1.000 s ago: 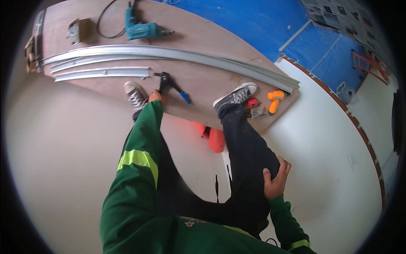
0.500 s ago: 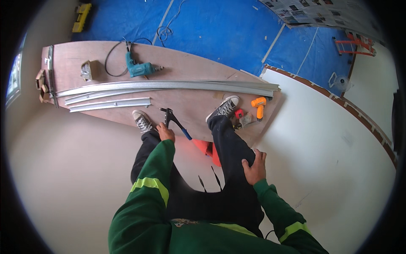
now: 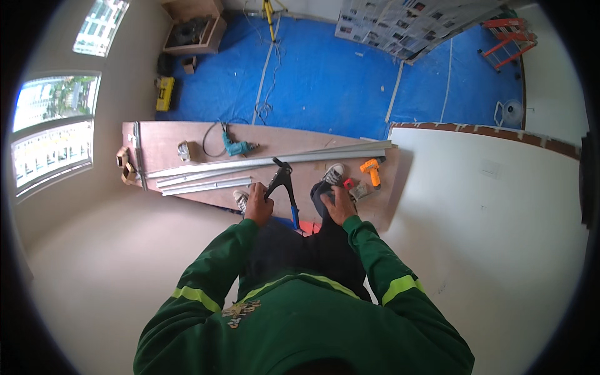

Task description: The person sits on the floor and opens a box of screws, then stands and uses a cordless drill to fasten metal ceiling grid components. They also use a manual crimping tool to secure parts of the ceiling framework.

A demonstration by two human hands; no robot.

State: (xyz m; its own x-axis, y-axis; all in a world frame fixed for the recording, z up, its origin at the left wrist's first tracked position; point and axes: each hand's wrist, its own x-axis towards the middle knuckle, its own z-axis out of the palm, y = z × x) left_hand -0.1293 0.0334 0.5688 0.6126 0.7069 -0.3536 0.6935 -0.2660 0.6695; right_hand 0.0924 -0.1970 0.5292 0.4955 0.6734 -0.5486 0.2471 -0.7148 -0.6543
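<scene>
My left hand [image 3: 258, 207] is closed around one handle of a black hand riveter [image 3: 284, 178], whose other handle, with a blue grip, swings out to the right. The tool's nose points up and away from me. My right hand [image 3: 341, 207] rests over my right leg, fingers stretched out and nothing visible in them. Both my shoes stand on a brown wooden board. Just beyond the left hand lie short metal profiles [image 3: 206, 186] and longer silver ones [image 3: 275, 161].
On the wooden board [image 3: 294, 134] are a teal corded drill [image 3: 236, 146], an orange cordless drill [image 3: 372, 170], a small box [image 3: 185, 150] and a red item [image 3: 348, 184]. Blue sheeting [image 3: 325, 81] covers the floor beyond, with a red ladder [image 3: 509, 40] and a yellow case [image 3: 165, 94].
My left hand has lifted the riveter up toward me, its handles spread apart. My right hand has shifted inward along the leg. The view has tilted up, showing windows and more floor.
</scene>
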